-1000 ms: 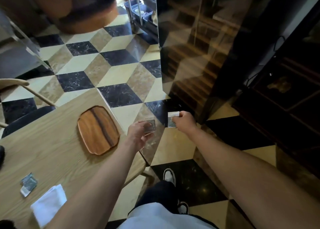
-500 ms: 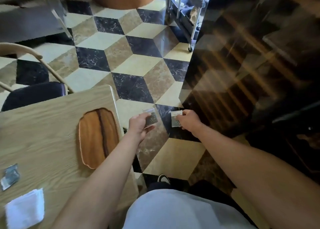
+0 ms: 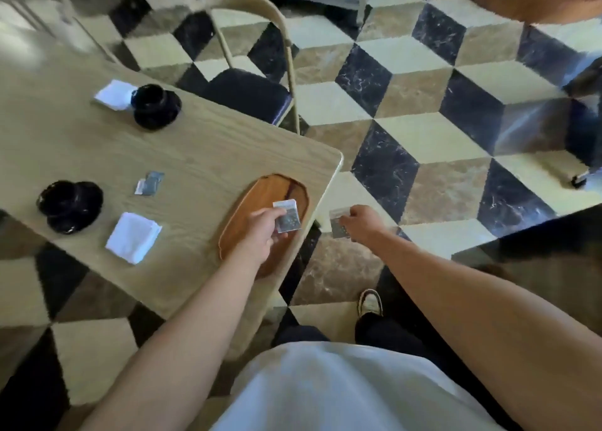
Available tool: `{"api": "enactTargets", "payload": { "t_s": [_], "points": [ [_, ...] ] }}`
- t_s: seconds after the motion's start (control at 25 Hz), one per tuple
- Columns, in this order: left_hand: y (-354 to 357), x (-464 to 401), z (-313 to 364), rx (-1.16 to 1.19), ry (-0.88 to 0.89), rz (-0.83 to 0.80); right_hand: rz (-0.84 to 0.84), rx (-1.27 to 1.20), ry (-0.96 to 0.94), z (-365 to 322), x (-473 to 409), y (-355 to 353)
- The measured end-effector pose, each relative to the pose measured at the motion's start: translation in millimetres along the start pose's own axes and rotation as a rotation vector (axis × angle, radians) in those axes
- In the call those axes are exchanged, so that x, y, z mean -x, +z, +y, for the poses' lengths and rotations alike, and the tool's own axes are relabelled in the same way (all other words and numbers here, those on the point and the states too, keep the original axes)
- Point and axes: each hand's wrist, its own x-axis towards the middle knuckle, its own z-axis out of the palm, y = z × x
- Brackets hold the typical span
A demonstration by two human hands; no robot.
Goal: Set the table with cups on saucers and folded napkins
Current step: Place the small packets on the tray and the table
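Over the oval brown wooden tray (image 3: 260, 199) at the pale wooden desk's (image 3: 182, 157) four o'clock corner, the left hand (image 3: 260, 232) pinches a small clear packet (image 3: 287, 217); the right hand (image 3: 360, 220) pinches another small clear packet (image 3: 337, 225) at three o'clock.

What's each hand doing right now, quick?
Left hand: pinches a small packet above the wooden tray.
Right hand: pinches another small packet.

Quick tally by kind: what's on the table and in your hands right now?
Black cups on saucers: 2, far and near
White folded napkins: 2, far and near
Small packets: 3, one on the table, one in the left hand, one in the right hand
Wooden tray: 1
Total: 8
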Motion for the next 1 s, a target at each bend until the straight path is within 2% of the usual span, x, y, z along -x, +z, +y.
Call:
{"api": "enactTargets", "payload": {
  "t_s": [0.24, 0.48, 0.84, 1.0],
  "points": [
    [-53.7, 15.7, -19.4, 0.140, -0.051, 0.389, -0.288, 0.212, -0.218, -62.4, -44.7, 11.6],
    [-74.6, 14.4, -52.9, 0.235, -0.104, 0.514, -0.460, 0.389, -0.335, -92.0, -78.4, 53.1],
    [-69.0, -21.3, -65.8, 0.181, -0.115, 0.562, -0.383, 0.484, -0.330, -116.9, -123.6, 81.9],
    [-68.9, -32.4, -65.2, 0.128, -0.126, 0.592, -0.408, 0.559, -0.367, -123.4, -134.7, 91.6]
  ]
}}
